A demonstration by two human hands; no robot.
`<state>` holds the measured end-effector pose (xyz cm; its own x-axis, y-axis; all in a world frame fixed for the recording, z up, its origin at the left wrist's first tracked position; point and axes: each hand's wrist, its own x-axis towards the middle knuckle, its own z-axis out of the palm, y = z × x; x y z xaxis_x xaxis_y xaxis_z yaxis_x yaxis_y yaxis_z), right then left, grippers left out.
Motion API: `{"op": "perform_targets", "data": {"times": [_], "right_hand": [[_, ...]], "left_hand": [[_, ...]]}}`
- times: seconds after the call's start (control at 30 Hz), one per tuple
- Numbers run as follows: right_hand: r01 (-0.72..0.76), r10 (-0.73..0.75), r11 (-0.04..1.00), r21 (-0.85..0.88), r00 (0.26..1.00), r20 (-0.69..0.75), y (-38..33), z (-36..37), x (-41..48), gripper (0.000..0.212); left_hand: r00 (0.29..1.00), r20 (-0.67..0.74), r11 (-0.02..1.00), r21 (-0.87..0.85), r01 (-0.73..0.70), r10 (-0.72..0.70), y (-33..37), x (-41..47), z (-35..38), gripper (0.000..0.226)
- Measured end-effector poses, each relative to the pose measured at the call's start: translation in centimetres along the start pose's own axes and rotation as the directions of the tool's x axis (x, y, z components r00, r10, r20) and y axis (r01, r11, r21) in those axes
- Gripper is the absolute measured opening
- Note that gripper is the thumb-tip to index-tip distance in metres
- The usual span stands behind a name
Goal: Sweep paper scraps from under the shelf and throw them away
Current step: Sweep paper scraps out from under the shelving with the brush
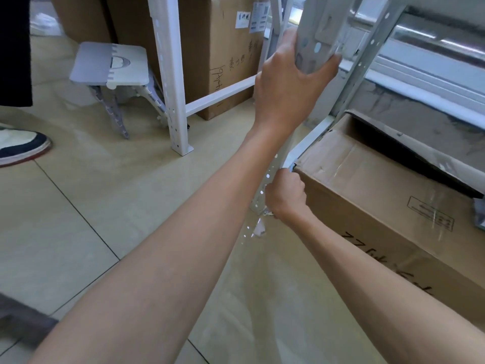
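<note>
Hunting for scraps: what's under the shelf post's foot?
A white paper scrap lies by the post, below the right hand. The box hides the floor behind.

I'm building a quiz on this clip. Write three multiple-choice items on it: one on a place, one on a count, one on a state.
1. Where is the left hand?
A. high on the shelf post
B. on the stool
C. flat on the floor

2. How many shoes show at far left?
A. none
B. one
C. three

3. The right hand is:
A. spread open
B. closed low by the post
C. out of view

Answers: 1 A, its fingers wrap the upright near the top. 2 B, a single shoe. 3 B, it is fisted beside the box corner.
</note>
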<state>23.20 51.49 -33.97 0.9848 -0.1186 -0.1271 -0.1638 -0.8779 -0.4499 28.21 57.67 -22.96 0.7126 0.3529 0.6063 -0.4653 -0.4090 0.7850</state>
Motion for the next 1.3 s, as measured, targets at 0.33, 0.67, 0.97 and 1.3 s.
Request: {"op": "perform_targets", "data": {"times": [0.33,0.67,0.97,1.3], "right_hand": [[-0.058,0.065,0.992,-0.111,0.996,0.065,0.8,3.0,-1.3,0.018],[-0.075,0.083,0.996,-0.047,0.974,0.21,0.2,2.3,-4.4,0.022],[-0.198,0.171,0.98,0.028,0.901,0.4,-0.7,-2.5,-2.1,0.013],[-0.043,0.041,0.999,0.004,0.986,0.162,0.1,0.6,-0.8,0.01]], "left_hand": [[0.999,0.001,0.999,0.033,-0.04,0.04,0.0,0.0,-0.1,0.038],[0.997,0.075,1.0,0.025,-0.011,0.009,0.8,0.0,-0.7,0.046],[0.995,0.101,0.999,0.04,0.022,-0.025,1.1,0.0,-0.8,0.047],[0.996,0.07,0.998,0.037,0.044,-0.047,0.8,-0.2,-0.5,0.041]]}}
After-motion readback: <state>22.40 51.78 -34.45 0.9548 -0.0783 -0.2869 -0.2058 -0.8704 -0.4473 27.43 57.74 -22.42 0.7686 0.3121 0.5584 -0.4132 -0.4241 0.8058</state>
